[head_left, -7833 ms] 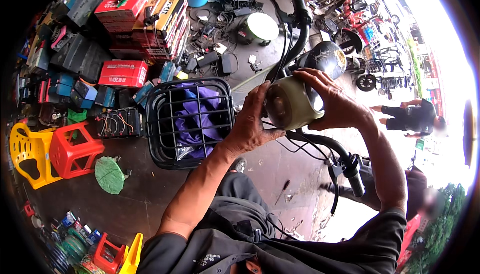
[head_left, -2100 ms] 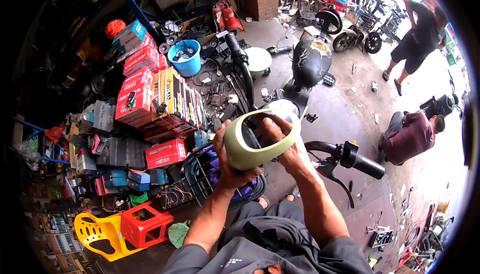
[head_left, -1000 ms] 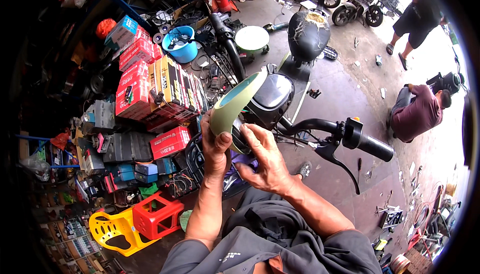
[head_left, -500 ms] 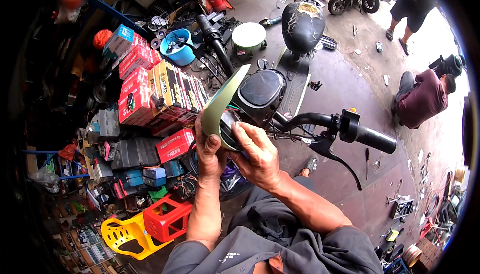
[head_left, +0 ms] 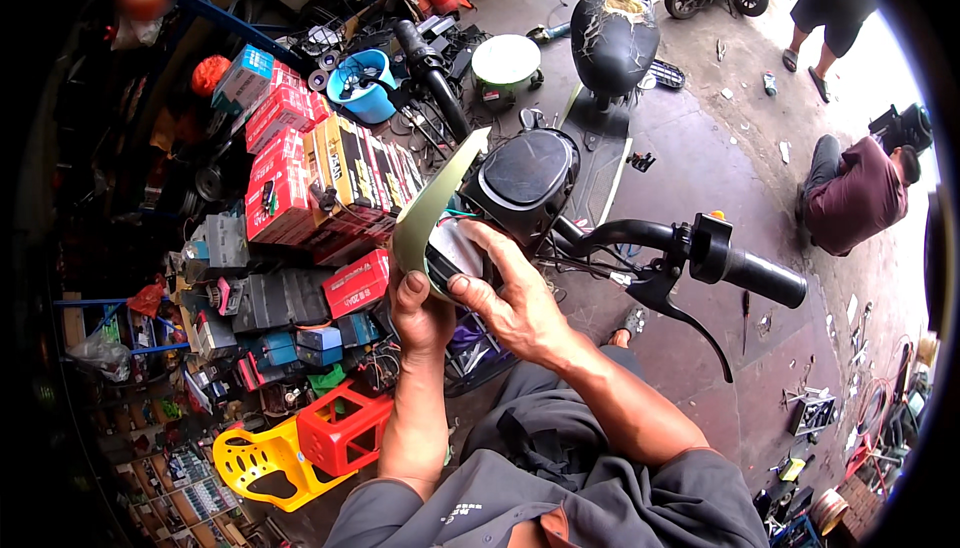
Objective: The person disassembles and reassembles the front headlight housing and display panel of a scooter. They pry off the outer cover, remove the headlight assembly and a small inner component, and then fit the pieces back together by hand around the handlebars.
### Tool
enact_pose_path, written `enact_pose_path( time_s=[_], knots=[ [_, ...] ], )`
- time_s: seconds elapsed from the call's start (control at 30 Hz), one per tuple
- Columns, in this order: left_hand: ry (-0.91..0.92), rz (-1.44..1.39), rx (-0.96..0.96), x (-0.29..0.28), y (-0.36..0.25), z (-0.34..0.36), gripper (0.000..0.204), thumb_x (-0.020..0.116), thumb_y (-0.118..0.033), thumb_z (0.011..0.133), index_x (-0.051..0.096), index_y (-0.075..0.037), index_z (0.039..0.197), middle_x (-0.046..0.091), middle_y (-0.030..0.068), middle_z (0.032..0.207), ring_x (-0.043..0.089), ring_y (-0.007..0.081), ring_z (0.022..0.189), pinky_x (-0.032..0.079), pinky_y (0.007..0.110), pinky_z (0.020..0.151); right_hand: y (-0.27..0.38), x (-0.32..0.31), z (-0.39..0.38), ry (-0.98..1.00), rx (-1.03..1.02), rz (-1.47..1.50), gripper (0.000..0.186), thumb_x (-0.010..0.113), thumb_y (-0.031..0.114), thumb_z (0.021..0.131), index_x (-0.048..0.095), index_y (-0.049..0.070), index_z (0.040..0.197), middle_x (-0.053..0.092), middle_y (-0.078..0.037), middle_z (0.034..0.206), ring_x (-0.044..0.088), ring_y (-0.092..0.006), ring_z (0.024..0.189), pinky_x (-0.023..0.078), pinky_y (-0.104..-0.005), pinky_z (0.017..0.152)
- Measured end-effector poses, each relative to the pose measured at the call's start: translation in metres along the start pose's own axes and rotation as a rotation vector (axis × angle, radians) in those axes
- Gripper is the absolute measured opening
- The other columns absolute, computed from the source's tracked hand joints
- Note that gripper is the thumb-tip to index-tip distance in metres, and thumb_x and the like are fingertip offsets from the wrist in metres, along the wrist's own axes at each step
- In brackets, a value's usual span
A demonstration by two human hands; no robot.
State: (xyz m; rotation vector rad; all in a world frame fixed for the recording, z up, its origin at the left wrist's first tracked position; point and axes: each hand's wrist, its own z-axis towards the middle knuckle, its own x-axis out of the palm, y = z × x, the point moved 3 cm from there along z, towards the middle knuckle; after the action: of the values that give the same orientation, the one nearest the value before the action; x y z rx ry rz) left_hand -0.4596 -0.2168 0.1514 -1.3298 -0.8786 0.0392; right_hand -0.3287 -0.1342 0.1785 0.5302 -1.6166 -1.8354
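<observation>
Matt green plastic cover [head_left: 432, 210], glossy black, seemingly plastic housing [head_left: 525, 180].

Single view only: head-worn wide fisheye, left of a side-by-side pair. Looks steeply down and forward over own chest and forearms, which enter from lower edge. Close range on both hands, left [head_left: 420, 313] and right [head_left: 515, 298], raised at frame centre against the pale green curved plastic cover [head_left: 432, 210]. Black scooter handlebar with grip [head_left: 735, 270] crosses just right of centre. Stacked red and yellow cardboard boxes [head_left: 320, 183] upper left, grey concrete floor [head_left: 700, 148] beyond. Straight edges bend toward dark circular rim. No second view for overlap.
</observation>
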Motion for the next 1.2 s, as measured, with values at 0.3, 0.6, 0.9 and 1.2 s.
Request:
enact_pose_path(
  time_s=[0.3,0.6,0.9,1.2],
  knots=[
    [0.034,0.310,0.200,0.016,-0.013,0.013,0.087,0.072,-0.052,0.077,0.040,-0.001,0.141,0.050,0.0096,0.131,0.048,0.0238,0.122,0.034,0.040,0.107,0.008,-0.010,0.014,0.162,0.138,0.242,0.081,0.080,0.041,0.081,0.043,0.000,0.140,0.049,-0.015,0.136,0.044,-0.0255,0.131,0.033,-0.0379,0.111],
    [0.006,0.306,0.155,0.025,-0.028,0.011,0.098,0.077,-0.058,0.072,0.039,-0.001,0.142,0.047,0.0095,0.134,0.047,0.0231,0.125,0.035,0.040,0.108,-0.003,-0.004,0.012,0.123,0.122,0.273,0.092,0.087,0.039,0.071,0.041,0.003,0.142,0.047,-0.011,0.139,0.038,-0.0227,0.135,0.028,-0.0387,0.114],
    [0.046,0.256,0.060,0.018,-0.019,0.011,0.100,0.076,-0.062,0.074,0.038,-0.002,0.144,0.048,0.0095,0.136,0.047,0.0229,0.126,0.035,0.039,0.108,-0.001,-0.001,0.015,0.047,0.091,0.346,0.088,0.091,0.033,0.066,0.048,0.003,0.137,0.054,-0.011,0.132,0.046,-0.0208,0.129,0.032,-0.0352,0.112],
    [0.082,0.384,0.143,0.025,-0.026,0.016,0.096,0.074,-0.061,0.077,0.039,-0.001,0.144,0.044,0.0097,0.139,0.044,0.0211,0.128,0.035,0.038,0.108,-0.011,0.000,0.013,0.067,0.127,0.445,0.065,0.073,0.032,0.090,0.047,0.002,0.141,0.052,-0.011,0.138,0.045,-0.0207,0.131,0.033,-0.0349,0.111]
  ],
)
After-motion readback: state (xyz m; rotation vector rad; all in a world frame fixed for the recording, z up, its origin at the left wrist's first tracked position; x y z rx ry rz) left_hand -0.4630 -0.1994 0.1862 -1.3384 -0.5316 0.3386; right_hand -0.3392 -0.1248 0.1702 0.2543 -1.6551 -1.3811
